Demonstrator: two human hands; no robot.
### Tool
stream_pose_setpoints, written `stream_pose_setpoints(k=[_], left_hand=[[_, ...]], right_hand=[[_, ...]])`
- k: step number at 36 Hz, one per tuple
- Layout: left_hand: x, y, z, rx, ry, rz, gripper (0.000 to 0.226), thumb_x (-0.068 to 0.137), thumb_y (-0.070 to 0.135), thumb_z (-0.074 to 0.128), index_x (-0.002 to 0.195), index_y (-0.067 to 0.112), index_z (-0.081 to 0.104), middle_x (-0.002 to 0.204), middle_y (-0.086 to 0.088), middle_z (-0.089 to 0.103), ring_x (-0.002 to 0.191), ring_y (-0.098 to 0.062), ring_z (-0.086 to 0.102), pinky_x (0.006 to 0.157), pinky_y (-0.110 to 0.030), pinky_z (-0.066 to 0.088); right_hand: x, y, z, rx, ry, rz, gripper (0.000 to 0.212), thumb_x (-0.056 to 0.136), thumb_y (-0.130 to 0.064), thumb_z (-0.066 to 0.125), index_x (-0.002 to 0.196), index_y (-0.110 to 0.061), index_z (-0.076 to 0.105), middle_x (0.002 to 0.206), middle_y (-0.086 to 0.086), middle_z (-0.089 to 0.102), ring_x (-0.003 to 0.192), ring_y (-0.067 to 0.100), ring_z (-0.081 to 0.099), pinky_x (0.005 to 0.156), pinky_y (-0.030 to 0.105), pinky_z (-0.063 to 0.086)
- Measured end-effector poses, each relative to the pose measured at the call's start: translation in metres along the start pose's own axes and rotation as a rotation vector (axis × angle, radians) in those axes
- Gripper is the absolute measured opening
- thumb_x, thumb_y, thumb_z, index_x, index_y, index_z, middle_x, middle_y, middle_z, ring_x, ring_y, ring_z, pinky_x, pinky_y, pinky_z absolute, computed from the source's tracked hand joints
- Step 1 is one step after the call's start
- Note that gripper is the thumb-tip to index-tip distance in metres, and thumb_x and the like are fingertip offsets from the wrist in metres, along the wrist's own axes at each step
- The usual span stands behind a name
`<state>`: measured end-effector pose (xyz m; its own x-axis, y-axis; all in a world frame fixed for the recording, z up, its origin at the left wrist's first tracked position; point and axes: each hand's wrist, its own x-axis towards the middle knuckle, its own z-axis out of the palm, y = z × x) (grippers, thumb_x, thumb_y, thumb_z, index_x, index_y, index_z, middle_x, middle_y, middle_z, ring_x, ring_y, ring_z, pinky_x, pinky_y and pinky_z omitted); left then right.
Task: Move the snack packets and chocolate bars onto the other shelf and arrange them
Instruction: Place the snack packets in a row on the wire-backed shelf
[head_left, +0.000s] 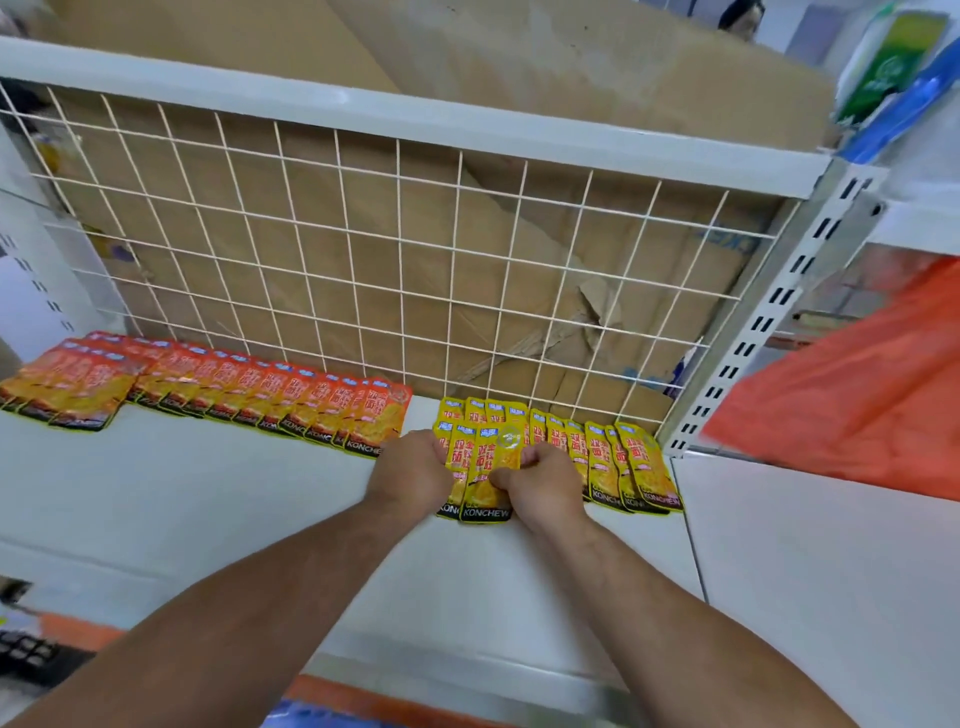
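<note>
Currently: white shelf (208, 519) underneath; orange packet row (234, 389) well left of left hand (410, 473), yellow packet row (613, 457) just right of right hand (540, 483). Both hands, fingers curled, grip a yellow packet bunch (483, 478) between them, long axes front-to-back. Right hand sits nearer the yellow row.

We see yellow snack packets (597, 462) with red characters, a small blue label on top and a black band below with pale letters. The orange-red snack packets (234, 389) at the left have the same black band, edged in yellow. The shelf (208, 493) is white, and the wire grid (349, 234) behind is white, in a pattern of squares. The cardboard (571, 78) is plain brown. The upright (769, 322) is grey with black slots; the plastic bag (857, 389) is orange-red.
</note>
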<state>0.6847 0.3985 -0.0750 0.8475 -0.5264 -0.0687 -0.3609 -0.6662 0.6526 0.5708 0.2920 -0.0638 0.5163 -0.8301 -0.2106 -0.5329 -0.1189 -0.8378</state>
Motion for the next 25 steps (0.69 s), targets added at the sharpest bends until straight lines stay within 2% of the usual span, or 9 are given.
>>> stream_pose_setpoints(k=[4, 7, 9, 14, 18, 21, 25], left_hand=[[0.002, -0.003, 0.002, 0.025, -0.024, 0.044, 0.012, 0.077, 0.008, 0.064, 0.080, 0.019, 0.061, 0.089, -0.002, 0.068, 0.085, -0.024, 0.063, 0.071, -0.032, 0.054], [0.002, -0.004, 0.002, 0.067, -0.036, 0.070, 0.012, 0.078, 0.012, 0.063, 0.090, 0.015, 0.063, 0.090, -0.002, 0.068, 0.087, -0.026, 0.064, 0.072, -0.034, 0.055], [0.002, -0.005, 0.001, 0.069, -0.036, 0.076, 0.015, 0.078, 0.016, 0.064, 0.093, 0.016, 0.062, 0.092, -0.001, 0.067, 0.088, -0.027, 0.064, 0.073, -0.034, 0.055], [0.003, -0.007, -0.005, 0.093, -0.009, 0.113, 0.014, 0.082, 0.025, 0.060, 0.095, 0.019, 0.058, 0.090, 0.001, 0.066, 0.088, -0.027, 0.063, 0.068, -0.032, 0.051], [0.001, -0.006, -0.012, 0.135, 0.057, 0.178, 0.013, 0.086, 0.027, 0.059, 0.095, 0.018, 0.059, 0.091, -0.001, 0.067, 0.087, -0.026, 0.063, 0.066, -0.032, 0.050], [0.000, -0.006, -0.015, 0.163, 0.087, 0.207, 0.013, 0.087, 0.028, 0.059, 0.096, 0.018, 0.059, 0.093, -0.001, 0.067, 0.089, -0.026, 0.063, 0.067, -0.033, 0.052], [-0.002, -0.007, -0.018, 0.179, 0.095, 0.206, 0.015, 0.089, 0.030, 0.059, 0.099, 0.018, 0.060, 0.095, -0.001, 0.067, 0.090, -0.025, 0.063, 0.065, -0.031, 0.047]], right_hand=[[-0.003, 0.003, 0.002, 0.081, 0.010, 0.039, 0.033, 0.074, -0.012, 0.078, 0.078, -0.018, 0.046, 0.066, -0.002, 0.053, 0.051, 0.014, 0.051, 0.054, 0.027, 0.042], [-0.005, 0.006, 0.000, 0.178, 0.001, 0.066, 0.033, 0.080, -0.004, 0.075, 0.080, -0.017, 0.044, 0.060, -0.004, 0.048, 0.034, 0.003, 0.046, 0.044, 0.020, 0.038], [-0.005, 0.007, -0.002, 0.199, 0.016, 0.076, 0.035, 0.082, -0.002, 0.074, 0.078, -0.017, 0.042, 0.059, -0.004, 0.045, 0.030, 0.001, 0.042, 0.039, 0.017, 0.034], [-0.009, 0.005, -0.004, 0.222, 0.031, 0.081, 0.038, 0.082, 0.001, 0.074, 0.075, -0.017, 0.041, 0.061, -0.002, 0.042, 0.035, 0.004, 0.042, 0.038, 0.014, 0.034], [-0.008, 0.004, -0.001, 0.216, 0.028, 0.079, 0.036, 0.080, -0.005, 0.079, 0.075, -0.018, 0.045, 0.067, -0.003, 0.046, 0.054, 0.012, 0.047, 0.048, 0.019, 0.038], [-0.008, 0.004, 0.001, 0.201, 0.032, 0.089, 0.034, 0.080, -0.006, 0.079, 0.076, -0.018, 0.048, 0.069, -0.003, 0.049, 0.057, 0.013, 0.049, 0.053, 0.023, 0.041], [-0.008, 0.003, 0.002, 0.019, 0.068, 0.047, 0.026, 0.080, -0.014, 0.079, 0.077, -0.016, 0.052, 0.071, -0.001, 0.060, 0.057, 0.016, 0.058, 0.058, 0.029, 0.046]])
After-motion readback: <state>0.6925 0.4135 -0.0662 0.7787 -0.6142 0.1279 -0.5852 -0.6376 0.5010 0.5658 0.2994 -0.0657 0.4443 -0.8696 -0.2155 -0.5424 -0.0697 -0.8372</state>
